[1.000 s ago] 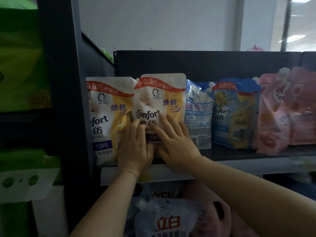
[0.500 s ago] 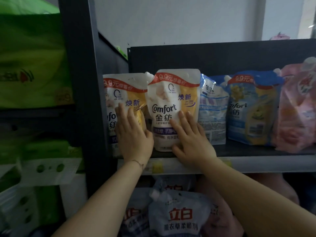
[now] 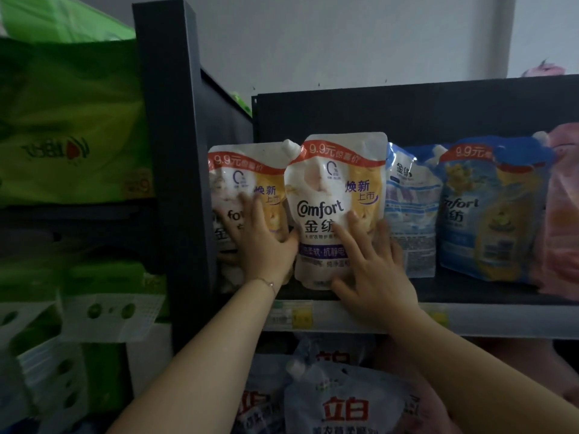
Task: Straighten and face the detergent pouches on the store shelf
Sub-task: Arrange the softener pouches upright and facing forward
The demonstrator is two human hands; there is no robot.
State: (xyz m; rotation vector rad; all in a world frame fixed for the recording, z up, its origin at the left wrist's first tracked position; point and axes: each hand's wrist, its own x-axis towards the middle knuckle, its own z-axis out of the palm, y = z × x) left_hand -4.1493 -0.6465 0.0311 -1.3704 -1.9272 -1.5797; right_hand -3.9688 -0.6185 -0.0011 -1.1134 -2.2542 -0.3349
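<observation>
Two white-and-yellow Comfort pouches stand upright at the left end of the dark shelf (image 3: 470, 297). My left hand (image 3: 263, 242) lies flat with spread fingers on the front of the left pouch (image 3: 238, 173), beside the shelf post. My right hand (image 3: 369, 264) presses flat against the lower right of the front pouch (image 3: 332, 189), which faces me and overlaps the left one. To the right stand a pale blue pouch (image 3: 410, 208) turned sideways, a blue-and-yellow Comfort pouch (image 3: 488, 214) and a pink pouch (image 3: 562, 220).
A dark upright post (image 3: 175, 151) bounds the shelf on the left. Green packaged goods (image 3: 72, 120) fill the neighbouring bay. Under the shelf edge with price tags (image 3: 291, 314) lie more pouches with red characters (image 3: 341, 408). A dark back panel (image 3: 407, 111) closes the shelf.
My left hand has shifted from the front pouch onto the left pouch. My right hand has slid right along the front pouch, which now stands straighter. The camera has come closer.
</observation>
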